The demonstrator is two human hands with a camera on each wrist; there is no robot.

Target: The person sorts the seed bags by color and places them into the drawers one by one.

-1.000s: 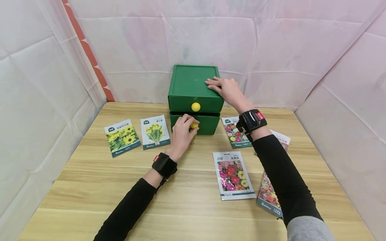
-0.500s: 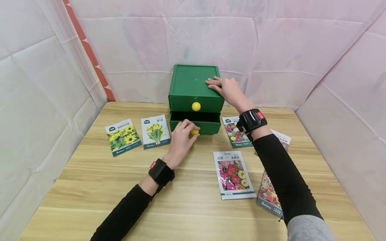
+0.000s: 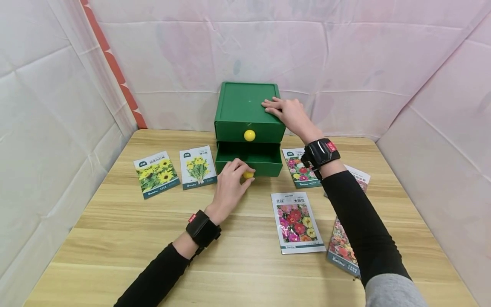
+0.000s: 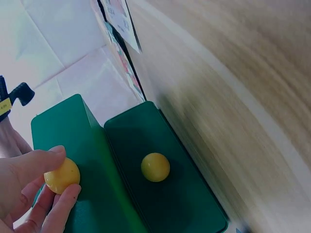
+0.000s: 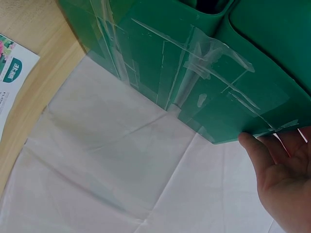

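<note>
The left hand (image 3: 229,184) has its grip narrow, pinching the yellow knob (image 3: 248,174) of the lower drawer (image 3: 249,160), which stands partly pulled out of the green box (image 3: 248,111). The right hand (image 3: 289,114) lies flat with straight fingers on the top of the box (at its 3 o'clock edge). On the surface (image 3: 115,238), two yellow-flower seed packets (image 3: 174,172) lie at 9 o'clock of the drawer, and a red-flower packet (image 3: 296,222) lies at 5 o'clock.
</note>
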